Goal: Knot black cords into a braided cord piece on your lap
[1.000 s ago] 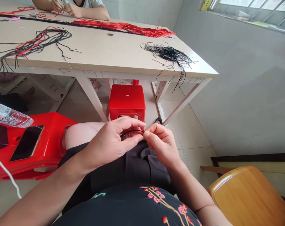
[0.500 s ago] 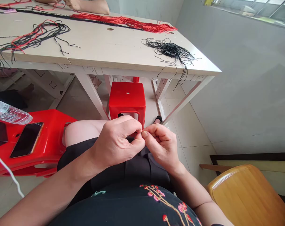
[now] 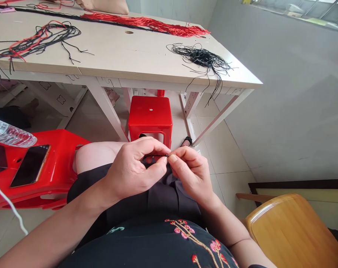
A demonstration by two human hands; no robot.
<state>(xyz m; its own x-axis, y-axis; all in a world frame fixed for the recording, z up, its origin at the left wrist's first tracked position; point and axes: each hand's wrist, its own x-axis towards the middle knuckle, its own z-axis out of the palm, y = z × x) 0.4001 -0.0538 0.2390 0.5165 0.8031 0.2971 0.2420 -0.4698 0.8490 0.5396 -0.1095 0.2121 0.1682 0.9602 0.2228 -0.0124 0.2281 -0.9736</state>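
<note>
A thin black cord point(image 3: 158, 155) runs crosswise between my fingers, above my lap. My left hand point(image 3: 137, 163) curls round it, the fingertips and thumb meeting near its right end with a gap behind them. Against those fingertips, my right hand point(image 3: 191, 169) pinches the same cord between thumb and forefinger. The rest of its length is hidden behind the hands.
On the table point(image 3: 115, 56) lie a black cord bundle point(image 3: 203, 57), red cords point(image 3: 146, 25) and mixed black-and-red cords point(image 3: 43, 39). A red stool point(image 3: 150, 111) stands ahead; another point(image 3: 60, 156) at left bears a phone point(image 3: 31, 165) and bottle point(image 3: 12, 134). A wooden chair point(image 3: 297, 230) is at right.
My left thumb and fingers have parted somewhat, so the black cord now shows between them. My right hand keeps its pinch in nearly the same place. The other person's forearm has shifted at the table.
</note>
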